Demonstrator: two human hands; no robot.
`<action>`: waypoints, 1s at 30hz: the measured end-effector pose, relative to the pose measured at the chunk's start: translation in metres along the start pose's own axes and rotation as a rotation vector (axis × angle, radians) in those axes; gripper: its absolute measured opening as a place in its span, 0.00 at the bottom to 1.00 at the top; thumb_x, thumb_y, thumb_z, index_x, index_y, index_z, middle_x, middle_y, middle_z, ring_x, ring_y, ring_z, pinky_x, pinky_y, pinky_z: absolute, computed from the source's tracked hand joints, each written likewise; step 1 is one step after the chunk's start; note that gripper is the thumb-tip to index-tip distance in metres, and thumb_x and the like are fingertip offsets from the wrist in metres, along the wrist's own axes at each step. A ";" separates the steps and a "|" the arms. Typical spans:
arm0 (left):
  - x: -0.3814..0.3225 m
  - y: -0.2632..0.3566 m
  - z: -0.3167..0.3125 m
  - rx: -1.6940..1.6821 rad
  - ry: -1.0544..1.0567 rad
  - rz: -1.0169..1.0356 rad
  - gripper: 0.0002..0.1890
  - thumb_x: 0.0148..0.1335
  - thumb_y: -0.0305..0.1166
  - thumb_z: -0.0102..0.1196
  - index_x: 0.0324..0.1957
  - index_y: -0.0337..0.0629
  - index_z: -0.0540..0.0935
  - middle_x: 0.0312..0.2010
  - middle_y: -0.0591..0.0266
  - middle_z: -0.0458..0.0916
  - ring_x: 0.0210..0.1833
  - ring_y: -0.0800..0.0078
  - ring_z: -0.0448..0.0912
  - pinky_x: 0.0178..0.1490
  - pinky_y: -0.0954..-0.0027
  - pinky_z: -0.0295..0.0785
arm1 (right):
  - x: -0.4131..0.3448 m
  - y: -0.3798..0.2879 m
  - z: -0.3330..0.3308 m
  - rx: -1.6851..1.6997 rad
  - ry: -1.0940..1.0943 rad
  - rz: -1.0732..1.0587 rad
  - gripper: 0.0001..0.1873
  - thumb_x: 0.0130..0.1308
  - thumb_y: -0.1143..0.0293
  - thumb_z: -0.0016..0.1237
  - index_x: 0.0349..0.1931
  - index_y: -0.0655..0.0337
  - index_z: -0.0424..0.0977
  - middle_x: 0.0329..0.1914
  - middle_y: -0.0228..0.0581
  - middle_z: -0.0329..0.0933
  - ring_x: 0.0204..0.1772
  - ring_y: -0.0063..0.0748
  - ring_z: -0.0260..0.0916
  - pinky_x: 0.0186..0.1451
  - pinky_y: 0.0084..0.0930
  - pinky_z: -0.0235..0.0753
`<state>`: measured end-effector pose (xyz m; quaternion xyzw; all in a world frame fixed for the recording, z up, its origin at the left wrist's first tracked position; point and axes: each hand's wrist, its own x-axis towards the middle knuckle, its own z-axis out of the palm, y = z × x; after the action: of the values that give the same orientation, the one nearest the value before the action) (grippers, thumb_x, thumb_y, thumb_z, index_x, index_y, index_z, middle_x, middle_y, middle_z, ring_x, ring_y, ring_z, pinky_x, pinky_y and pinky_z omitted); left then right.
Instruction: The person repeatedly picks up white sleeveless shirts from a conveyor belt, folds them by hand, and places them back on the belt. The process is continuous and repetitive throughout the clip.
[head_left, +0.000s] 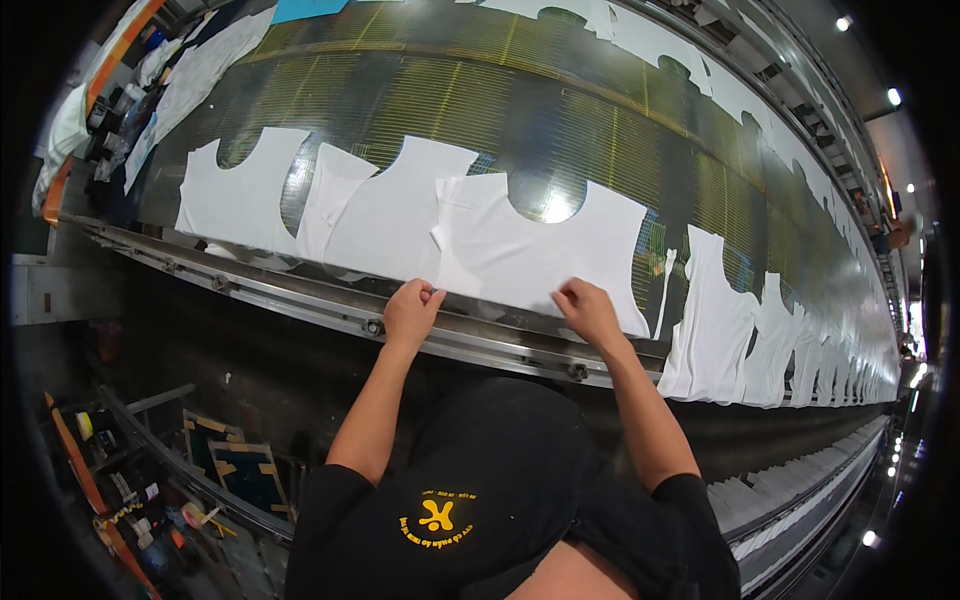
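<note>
A white cut fabric panel (540, 240) with a curved neckline lies on the long dark printing table (525, 135), its lower edge towards me. My left hand (412, 304) is at that edge on the left, thumb against curled fingers; whether cloth is between them is hard to tell. My right hand (585, 304) is near the same edge further right, fingers curled and slightly blurred; its hold is also unclear. Another white panel (397, 202) adjoins on the left, and a third white panel (240, 187) lies beyond it. Yellow ruled lines mark the table surface.
A metal rail (300, 296) with bolts runs along the near table edge. More white panels (712, 315) hang over that edge at the right. At lower left stands a metal-framed cart (202, 487) with frames and tape rolls. Loose white cloth (202, 75) lies at the upper left.
</note>
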<state>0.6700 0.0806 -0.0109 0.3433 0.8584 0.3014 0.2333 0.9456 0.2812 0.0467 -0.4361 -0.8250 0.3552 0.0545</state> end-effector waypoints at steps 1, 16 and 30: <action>0.002 -0.001 0.004 -0.004 0.019 -0.004 0.17 0.65 0.43 0.69 0.43 0.38 0.86 0.33 0.57 0.86 0.36 0.59 0.85 0.43 0.59 0.79 | 0.020 -0.022 0.012 0.059 -0.033 -0.065 0.14 0.69 0.60 0.61 0.38 0.64 0.82 0.36 0.50 0.85 0.40 0.52 0.84 0.44 0.41 0.81; 0.017 0.010 0.013 -0.040 -0.025 -0.005 0.09 0.63 0.35 0.64 0.35 0.40 0.82 0.33 0.52 0.86 0.39 0.48 0.84 0.45 0.50 0.77 | 0.235 -0.133 0.139 -0.050 -0.073 0.086 0.19 0.65 0.54 0.62 0.35 0.65 0.83 0.35 0.51 0.87 0.40 0.51 0.84 0.47 0.44 0.81; 0.006 0.088 0.077 -0.142 -0.301 0.153 0.08 0.69 0.34 0.61 0.41 0.41 0.78 0.29 0.54 0.85 0.34 0.52 0.85 0.41 0.52 0.78 | 0.184 -0.001 0.038 0.650 0.020 0.365 0.12 0.74 0.63 0.54 0.39 0.64 0.81 0.27 0.34 0.80 0.25 0.22 0.77 0.28 0.23 0.77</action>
<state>0.7527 0.1637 -0.0069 0.4317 0.7616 0.3235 0.3591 0.8169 0.4000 -0.0213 -0.5392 -0.5775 0.5982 0.1338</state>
